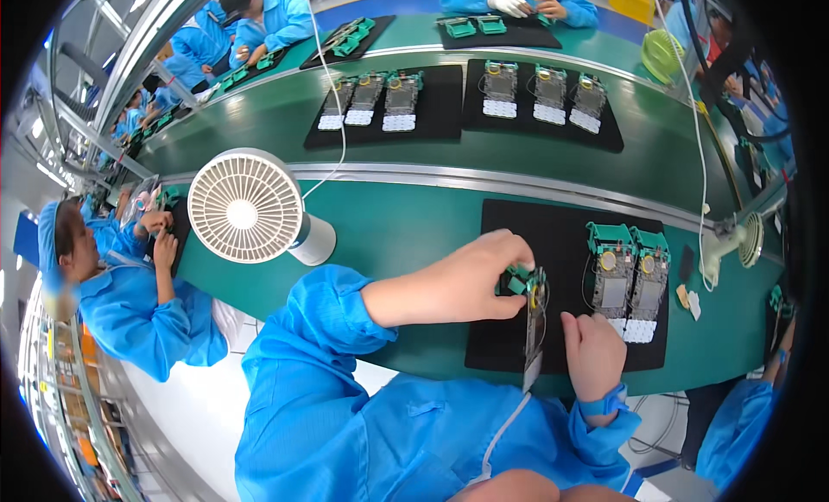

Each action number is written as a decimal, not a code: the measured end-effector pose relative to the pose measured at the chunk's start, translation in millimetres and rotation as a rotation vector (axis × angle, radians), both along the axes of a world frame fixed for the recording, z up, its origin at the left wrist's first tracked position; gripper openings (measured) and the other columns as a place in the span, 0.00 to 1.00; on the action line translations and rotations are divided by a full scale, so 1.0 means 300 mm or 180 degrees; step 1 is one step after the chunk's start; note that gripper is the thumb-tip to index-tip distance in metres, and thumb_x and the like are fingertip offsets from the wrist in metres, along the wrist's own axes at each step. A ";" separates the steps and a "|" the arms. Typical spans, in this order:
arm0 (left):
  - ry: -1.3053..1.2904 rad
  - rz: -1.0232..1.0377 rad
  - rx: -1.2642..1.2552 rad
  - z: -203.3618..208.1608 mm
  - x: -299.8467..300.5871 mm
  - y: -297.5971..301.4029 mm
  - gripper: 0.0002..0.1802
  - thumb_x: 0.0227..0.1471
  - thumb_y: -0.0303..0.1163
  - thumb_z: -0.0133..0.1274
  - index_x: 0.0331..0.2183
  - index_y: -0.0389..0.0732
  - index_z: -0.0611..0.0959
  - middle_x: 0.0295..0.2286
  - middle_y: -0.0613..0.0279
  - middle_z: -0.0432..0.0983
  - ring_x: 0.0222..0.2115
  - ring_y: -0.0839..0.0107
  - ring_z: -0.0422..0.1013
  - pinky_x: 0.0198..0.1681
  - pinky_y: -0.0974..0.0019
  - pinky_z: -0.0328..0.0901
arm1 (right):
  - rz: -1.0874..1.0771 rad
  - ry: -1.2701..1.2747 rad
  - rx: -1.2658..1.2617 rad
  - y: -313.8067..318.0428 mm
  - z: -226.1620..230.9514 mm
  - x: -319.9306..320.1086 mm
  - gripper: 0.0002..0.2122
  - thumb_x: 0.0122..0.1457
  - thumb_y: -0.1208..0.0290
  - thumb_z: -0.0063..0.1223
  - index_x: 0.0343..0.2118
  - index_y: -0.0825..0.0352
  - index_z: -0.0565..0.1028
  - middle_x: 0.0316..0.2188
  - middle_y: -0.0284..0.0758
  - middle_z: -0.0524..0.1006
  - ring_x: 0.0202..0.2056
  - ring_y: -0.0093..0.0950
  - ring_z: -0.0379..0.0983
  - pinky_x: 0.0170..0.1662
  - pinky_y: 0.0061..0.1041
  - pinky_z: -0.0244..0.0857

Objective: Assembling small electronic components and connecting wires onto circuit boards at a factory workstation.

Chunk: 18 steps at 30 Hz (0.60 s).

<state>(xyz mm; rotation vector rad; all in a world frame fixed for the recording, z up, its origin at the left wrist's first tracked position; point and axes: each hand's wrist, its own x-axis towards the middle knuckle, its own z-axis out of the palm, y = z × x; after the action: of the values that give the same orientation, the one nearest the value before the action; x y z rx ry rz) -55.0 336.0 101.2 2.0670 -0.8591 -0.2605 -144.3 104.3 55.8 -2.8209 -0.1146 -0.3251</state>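
My left hand [471,282] pinches the green plastic bracket at the top of a circuit board [534,316], which stands on edge above a black mat [501,338]. The board's narrow side faces up, with thin wires along it and a whitish lower end. Just right of the board is my right hand [596,355], closed, thumb raised and fingers curled; whatever it may hold is hidden. A blue wrist strap [604,403] circles that wrist. Two more circuit boards [611,282] with green brackets and white keypads lie side by side on the mat's right part.
A white fan [246,208] stands left on the green bench; a smaller fan [749,240] is at right. Beyond a metal rail [389,175], black mats carry several boards [401,96]. Scraps [688,301] lie right of my mat. A co-worker [138,303] sits at left, others across.
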 end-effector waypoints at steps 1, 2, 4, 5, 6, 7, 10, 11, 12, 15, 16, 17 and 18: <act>-0.0026 0.0228 0.0043 0.009 -0.015 0.022 0.19 0.42 0.31 0.63 0.37 0.38 0.74 0.39 0.53 0.68 0.40 0.57 0.67 0.42 0.63 0.66 | -0.0079 -0.0046 -0.0062 -0.008 -0.004 -0.001 0.16 0.61 0.63 0.51 0.19 0.66 0.71 0.19 0.41 0.69 0.23 0.43 0.69 0.25 0.41 0.61; -0.0029 0.0264 0.0049 -0.003 -0.025 0.035 0.19 0.42 0.31 0.63 0.37 0.38 0.74 0.39 0.53 0.68 0.40 0.57 0.67 0.42 0.63 0.66 | -0.0166 -0.0088 -0.0125 -0.018 -0.005 -0.001 0.16 0.61 0.64 0.50 0.19 0.67 0.71 0.21 0.42 0.69 0.24 0.44 0.69 0.25 0.42 0.60; -0.0645 0.0662 -0.0538 -0.065 -0.049 0.067 0.17 0.42 0.30 0.63 0.33 0.38 0.73 0.38 0.51 0.65 0.40 0.55 0.65 0.40 0.61 0.65 | -0.0266 -0.0100 -0.0408 -0.054 -0.025 0.006 0.16 0.61 0.64 0.51 0.18 0.66 0.70 0.20 0.40 0.70 0.24 0.42 0.70 0.25 0.40 0.62; -0.0769 0.0690 -0.0669 -0.109 -0.061 0.079 0.19 0.40 0.30 0.66 0.32 0.39 0.72 0.39 0.50 0.64 0.41 0.54 0.65 0.41 0.61 0.65 | -0.0263 -0.0165 -0.0305 -0.066 -0.028 0.009 0.16 0.61 0.65 0.50 0.18 0.67 0.70 0.20 0.41 0.70 0.24 0.43 0.70 0.25 0.40 0.62; -0.0752 0.0700 -0.0659 -0.147 -0.086 0.091 0.19 0.39 0.31 0.67 0.30 0.40 0.73 0.39 0.49 0.64 0.43 0.54 0.65 0.44 0.61 0.65 | -0.0262 -0.0229 -0.0199 -0.077 -0.024 0.009 0.16 0.61 0.65 0.50 0.19 0.67 0.70 0.20 0.41 0.70 0.24 0.43 0.70 0.26 0.40 0.62; -0.0695 0.0623 -0.0646 -0.192 -0.110 0.100 0.19 0.39 0.31 0.67 0.29 0.39 0.73 0.40 0.49 0.64 0.45 0.53 0.64 0.46 0.61 0.65 | -0.0251 -0.0196 -0.0007 -0.089 -0.006 0.001 0.14 0.61 0.67 0.51 0.19 0.69 0.70 0.20 0.42 0.68 0.23 0.44 0.68 0.25 0.40 0.60; -0.1107 0.0325 -0.0109 -0.240 -0.155 0.109 0.19 0.37 0.32 0.67 0.28 0.40 0.73 0.41 0.51 0.62 0.51 0.48 0.60 0.48 0.55 0.65 | -0.0182 0.0015 0.0466 -0.092 0.036 -0.027 0.10 0.58 0.73 0.53 0.23 0.71 0.70 0.21 0.42 0.66 0.24 0.43 0.65 0.27 0.38 0.58; -0.1356 0.0249 -0.0049 -0.238 -0.152 0.111 0.22 0.35 0.33 0.68 0.29 0.40 0.72 0.42 0.51 0.62 0.52 0.46 0.59 0.50 0.51 0.63 | -0.0149 0.0020 0.0485 -0.078 0.043 -0.032 0.10 0.58 0.73 0.53 0.23 0.71 0.70 0.21 0.42 0.66 0.24 0.43 0.65 0.27 0.38 0.58; -0.1517 0.0301 -0.0094 -0.232 -0.140 0.107 0.24 0.33 0.34 0.68 0.31 0.39 0.72 0.43 0.50 0.62 0.53 0.44 0.58 0.52 0.49 0.62 | 0.0009 -0.0090 0.0758 -0.051 0.053 -0.041 0.07 0.57 0.75 0.54 0.25 0.71 0.71 0.22 0.42 0.66 0.25 0.42 0.65 0.28 0.37 0.58; -0.1670 -0.0006 -0.0223 -0.203 -0.046 0.086 0.36 0.30 0.34 0.67 0.44 0.39 0.69 0.51 0.47 0.61 0.55 0.40 0.56 0.55 0.45 0.58 | 0.0402 0.0004 0.1085 -0.010 0.066 -0.049 0.04 0.53 0.82 0.54 0.31 0.70 0.74 0.30 0.42 0.68 0.31 0.41 0.67 0.34 0.33 0.61; -0.1592 -0.0283 -0.0269 -0.198 -0.018 0.078 0.38 0.30 0.33 0.66 0.46 0.38 0.69 0.52 0.46 0.61 0.56 0.40 0.56 0.56 0.45 0.57 | 0.0543 -0.0132 0.1116 0.014 0.054 -0.056 0.04 0.53 0.82 0.53 0.32 0.70 0.74 0.32 0.43 0.68 0.34 0.42 0.68 0.36 0.32 0.63; -0.1373 -0.0799 -0.0438 -0.209 0.011 0.067 0.40 0.30 0.32 0.65 0.49 0.37 0.69 0.51 0.45 0.63 0.54 0.44 0.59 0.56 0.47 0.58 | 0.0715 -0.0114 0.1053 0.022 0.043 -0.071 0.08 0.52 0.85 0.51 0.34 0.70 0.75 0.34 0.43 0.68 0.36 0.42 0.68 0.38 0.32 0.63; -0.1143 -0.1014 -0.0287 -0.215 0.010 0.067 0.40 0.31 0.33 0.64 0.50 0.37 0.69 0.48 0.47 0.66 0.50 0.48 0.63 0.54 0.49 0.59 | 0.0757 -0.0102 0.1061 0.034 0.042 -0.078 0.08 0.52 0.85 0.51 0.34 0.70 0.75 0.34 0.43 0.68 0.36 0.42 0.68 0.38 0.32 0.63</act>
<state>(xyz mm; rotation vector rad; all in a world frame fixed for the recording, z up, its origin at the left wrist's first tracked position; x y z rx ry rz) -52.0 356.2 36.8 1.9155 -1.3959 -0.0164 -167.6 114.6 68.4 -2.4419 -0.3642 -0.3031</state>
